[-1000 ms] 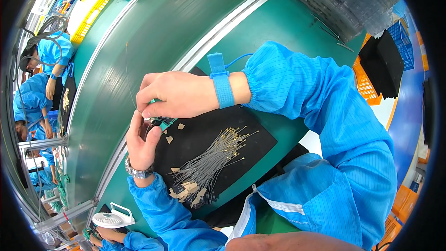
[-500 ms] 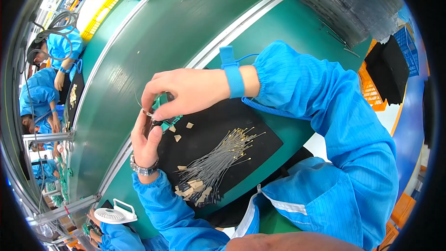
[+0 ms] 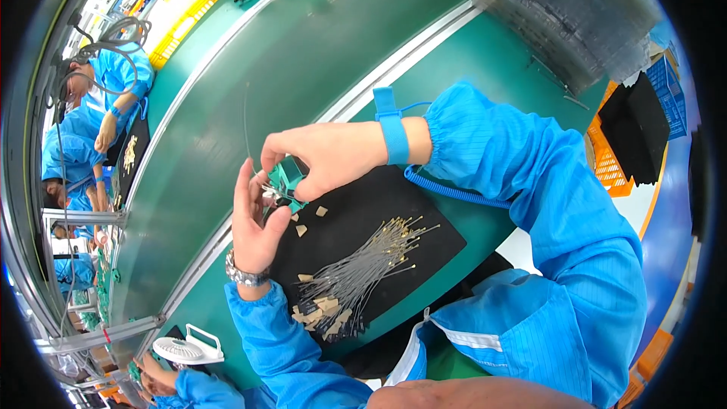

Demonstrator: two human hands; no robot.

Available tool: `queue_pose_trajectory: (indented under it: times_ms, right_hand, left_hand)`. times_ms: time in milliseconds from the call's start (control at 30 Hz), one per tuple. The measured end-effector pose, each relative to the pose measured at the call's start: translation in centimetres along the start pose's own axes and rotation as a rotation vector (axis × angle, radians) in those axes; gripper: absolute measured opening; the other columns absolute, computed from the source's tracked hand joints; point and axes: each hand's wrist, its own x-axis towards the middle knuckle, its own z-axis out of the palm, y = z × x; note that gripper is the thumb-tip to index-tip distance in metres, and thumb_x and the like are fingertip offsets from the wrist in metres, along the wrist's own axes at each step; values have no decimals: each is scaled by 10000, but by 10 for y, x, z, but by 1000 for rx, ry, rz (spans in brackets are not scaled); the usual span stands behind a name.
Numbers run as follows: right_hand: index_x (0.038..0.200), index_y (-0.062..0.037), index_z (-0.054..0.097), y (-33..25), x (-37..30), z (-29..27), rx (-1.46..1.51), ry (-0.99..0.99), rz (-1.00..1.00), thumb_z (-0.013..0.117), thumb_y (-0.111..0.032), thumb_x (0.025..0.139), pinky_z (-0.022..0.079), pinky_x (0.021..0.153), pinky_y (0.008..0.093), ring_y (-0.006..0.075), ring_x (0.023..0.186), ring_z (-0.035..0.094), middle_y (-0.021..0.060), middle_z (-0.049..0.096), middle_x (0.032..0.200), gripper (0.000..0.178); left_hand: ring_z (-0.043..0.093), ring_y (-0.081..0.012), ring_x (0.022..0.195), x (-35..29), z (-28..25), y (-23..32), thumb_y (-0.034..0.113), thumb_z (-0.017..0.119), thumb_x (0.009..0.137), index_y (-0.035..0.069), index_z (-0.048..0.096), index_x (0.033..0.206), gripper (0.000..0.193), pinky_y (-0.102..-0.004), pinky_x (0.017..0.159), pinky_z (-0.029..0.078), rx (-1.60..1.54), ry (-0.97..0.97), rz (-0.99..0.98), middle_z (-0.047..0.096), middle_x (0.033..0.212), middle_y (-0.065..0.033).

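Over the far left corner of the black mat (image 3: 435,246), my right hand (image 3: 333,153) grips a small green plastic part (image 3: 286,174) between thumb and fingers. My left hand (image 3: 256,231), with a metal watch at its wrist, closes on the part's near left side with thumb and fingers. A thin grey cable (image 3: 246,117) sticks up from between the hands; its lower end is hidden by the fingers. Something white and dark shows at the part's lower edge, too small to name. On the mat lies a bundle of thin grey cables (image 3: 356,261) with gold-coloured ends.
Small tan pieces (image 3: 326,307) lie at the bundle's near end, several more by my hands. A blue wrist strap (image 3: 392,136) has a coiled cord. Clear plastic sheeting (image 3: 560,15) stands far right, a white fan (image 3: 185,348) near left. Co-workers (image 3: 98,98) sit across the green bench.
Both hands and the green part appear slightly farther right as the whole view shifts. The green part shows more between my fingers, and the grey cable now stands more upright.
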Motion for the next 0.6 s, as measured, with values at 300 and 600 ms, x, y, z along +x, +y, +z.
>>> queue_pose_trajectory:
  times_ms: [300,600]
  right_hand:
    - [1321,-20,531,65,41,-91,-193,340,111,758,-348,719,469,985,383,349,1128,596,246,615,1202,722]
    - [1212,-119,565,183,176,-185,-758,848,309,759,-412,740,470,950,420,366,1100,573,173,615,1169,588]
  left_hand:
    - [572,-241,1137,-3,-51,-44,293,583,962,15,346,1460,618,-351,918,468,395,399,-140,574,1292,-167]
    - [555,-253,1090,-7,-66,-80,185,529,969,-9,517,1315,397,-372,985,419,445,414,-94,599,1192,-143]
